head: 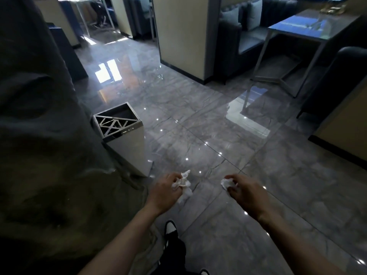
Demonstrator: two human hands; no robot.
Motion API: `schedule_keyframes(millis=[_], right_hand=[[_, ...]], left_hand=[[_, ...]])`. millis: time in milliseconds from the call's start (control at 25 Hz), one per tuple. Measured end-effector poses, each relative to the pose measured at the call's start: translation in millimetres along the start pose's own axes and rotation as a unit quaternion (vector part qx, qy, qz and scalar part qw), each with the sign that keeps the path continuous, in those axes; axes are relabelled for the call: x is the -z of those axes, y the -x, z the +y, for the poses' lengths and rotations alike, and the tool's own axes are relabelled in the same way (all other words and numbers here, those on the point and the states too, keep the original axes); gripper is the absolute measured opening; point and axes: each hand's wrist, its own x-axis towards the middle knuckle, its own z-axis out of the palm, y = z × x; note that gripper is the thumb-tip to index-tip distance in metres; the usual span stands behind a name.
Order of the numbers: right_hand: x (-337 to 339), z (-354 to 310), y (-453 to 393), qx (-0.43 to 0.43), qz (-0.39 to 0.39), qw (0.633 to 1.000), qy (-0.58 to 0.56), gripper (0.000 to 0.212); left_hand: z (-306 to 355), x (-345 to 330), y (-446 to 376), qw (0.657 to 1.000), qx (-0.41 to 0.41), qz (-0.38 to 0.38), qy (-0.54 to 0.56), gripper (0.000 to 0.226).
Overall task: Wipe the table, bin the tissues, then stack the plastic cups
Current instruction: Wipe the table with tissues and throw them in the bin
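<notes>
You're holding the tissues right now: one crumpled tissue [183, 185] bunched in your left hand [164, 192], fingers curled around it, and a smaller wad [226, 183] pinched in your right hand [245, 192]. So you're sitting in the binning step, I'd say. The bin [127, 139] is standing on the floor [218, 126] ahead-left, near your left hand. Next you're needing to reach over its open top and let go.

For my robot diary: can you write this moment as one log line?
step: bin tissues | left hand: crumpled tissue | right hand: smaller tissue | bin: ahead-left, open-topped | tissues: not yet dropped
</notes>
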Motion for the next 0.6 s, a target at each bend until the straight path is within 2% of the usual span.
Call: schedule_keyframes(millis=[320,600], right_hand=[[-25,-15,-104,0.029,-0.003,1.0,-0.001,0.028],[-59,-62,-211,0.042,-0.009,0.999,0.005,0.025]], left_hand=[[-48,12,-87,1.0,0.021,0.0,0.017,0.027],[-102,54,-171,0.999,0.028,0.017,0.024,0.024]])
